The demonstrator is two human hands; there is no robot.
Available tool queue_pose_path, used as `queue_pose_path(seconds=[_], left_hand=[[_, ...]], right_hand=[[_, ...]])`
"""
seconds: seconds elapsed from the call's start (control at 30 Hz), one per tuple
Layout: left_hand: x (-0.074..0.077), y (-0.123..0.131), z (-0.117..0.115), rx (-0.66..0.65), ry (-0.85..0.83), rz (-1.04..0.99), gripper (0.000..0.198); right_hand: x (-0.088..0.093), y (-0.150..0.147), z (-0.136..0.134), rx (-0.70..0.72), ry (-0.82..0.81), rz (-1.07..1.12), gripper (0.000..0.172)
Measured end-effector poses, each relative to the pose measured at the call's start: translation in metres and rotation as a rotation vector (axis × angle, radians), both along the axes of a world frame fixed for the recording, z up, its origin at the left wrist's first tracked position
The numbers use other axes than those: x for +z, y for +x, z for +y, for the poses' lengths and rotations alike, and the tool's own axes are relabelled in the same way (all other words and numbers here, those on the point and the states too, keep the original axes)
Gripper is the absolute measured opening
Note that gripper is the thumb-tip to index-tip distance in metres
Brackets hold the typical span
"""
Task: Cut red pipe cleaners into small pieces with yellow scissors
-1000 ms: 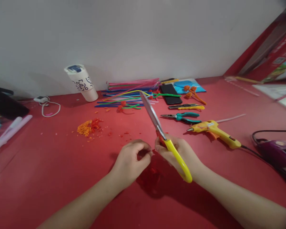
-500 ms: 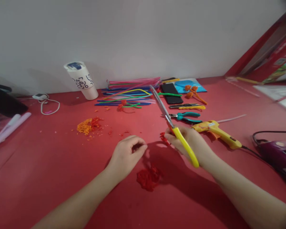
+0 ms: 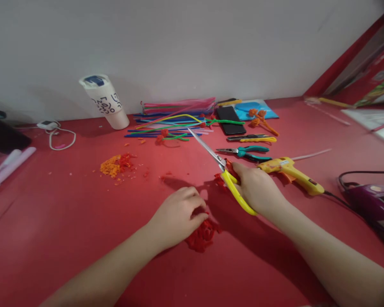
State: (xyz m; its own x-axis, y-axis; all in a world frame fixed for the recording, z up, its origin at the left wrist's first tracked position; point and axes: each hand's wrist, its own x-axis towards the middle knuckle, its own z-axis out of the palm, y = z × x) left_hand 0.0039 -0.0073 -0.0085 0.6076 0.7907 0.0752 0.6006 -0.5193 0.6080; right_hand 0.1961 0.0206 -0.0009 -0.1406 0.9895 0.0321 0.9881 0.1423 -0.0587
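In my right hand is a pair of scissors with yellow handles, its closed-looking blades pointing up and left over the table. Red fuzzy bits show by the fingers of that hand; whether they are held or lie on the table I cannot tell. My left hand is curved with thumb and fingers apart, at the upper left edge of a heap of red pipe cleaner pieces. Its fingertips partly cover the heap, and nothing shows between them.
Orange and red clippings lie at left, near a white tumbler. Pipe cleaners are bundled along the wall. At right are a black phone, pliers, a utility knife and a yellow glue gun with a cord.
My left hand has moved right and down to the red heap. My right hand has turned, tilting the scissors further left, with the blade tips lower.
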Motion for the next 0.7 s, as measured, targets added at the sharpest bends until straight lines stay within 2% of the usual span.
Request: queue_pose_path(seconds=[0.13, 0.23, 0.3, 0.37, 0.5, 0.6, 0.7], left_hand=[[-0.005, 0.007, -0.004, -0.054, 0.055, 0.088, 0.015], [-0.004, 0.008, -0.004, -0.011, 0.03, 0.058, 0.015], [-0.001, 0.006, -0.002, 0.1, -0.067, -0.05, 0.011], [0.002, 0.005, -0.001, 0.221, -0.246, -0.217, 0.006], [0.006, 0.003, 0.001, 0.335, -0.621, -0.563, 0.008], [0.007, 0.004, 0.002, 0.391, -0.702, -0.641, 0.007], [0.008, 0.005, 0.002, 0.376, -0.638, -0.598, 0.007]], right_hand=[[0.005, -0.006, -0.005, 0.004, -0.029, 0.097, 0.021], [0.006, -0.01, -0.008, 0.005, -0.046, 0.182, 0.016], [0.005, -0.012, -0.011, 0.013, -0.095, 0.311, 0.014], [0.005, -0.015, -0.014, 0.059, -0.21, 0.516, 0.013], [0.004, -0.023, -0.022, 0.141, -0.418, 0.849, 0.013], [0.004, -0.028, -0.026, 0.134, -0.411, 0.921, 0.01], [0.002, -0.029, -0.027, 0.111, -0.391, 0.945, 0.01]])
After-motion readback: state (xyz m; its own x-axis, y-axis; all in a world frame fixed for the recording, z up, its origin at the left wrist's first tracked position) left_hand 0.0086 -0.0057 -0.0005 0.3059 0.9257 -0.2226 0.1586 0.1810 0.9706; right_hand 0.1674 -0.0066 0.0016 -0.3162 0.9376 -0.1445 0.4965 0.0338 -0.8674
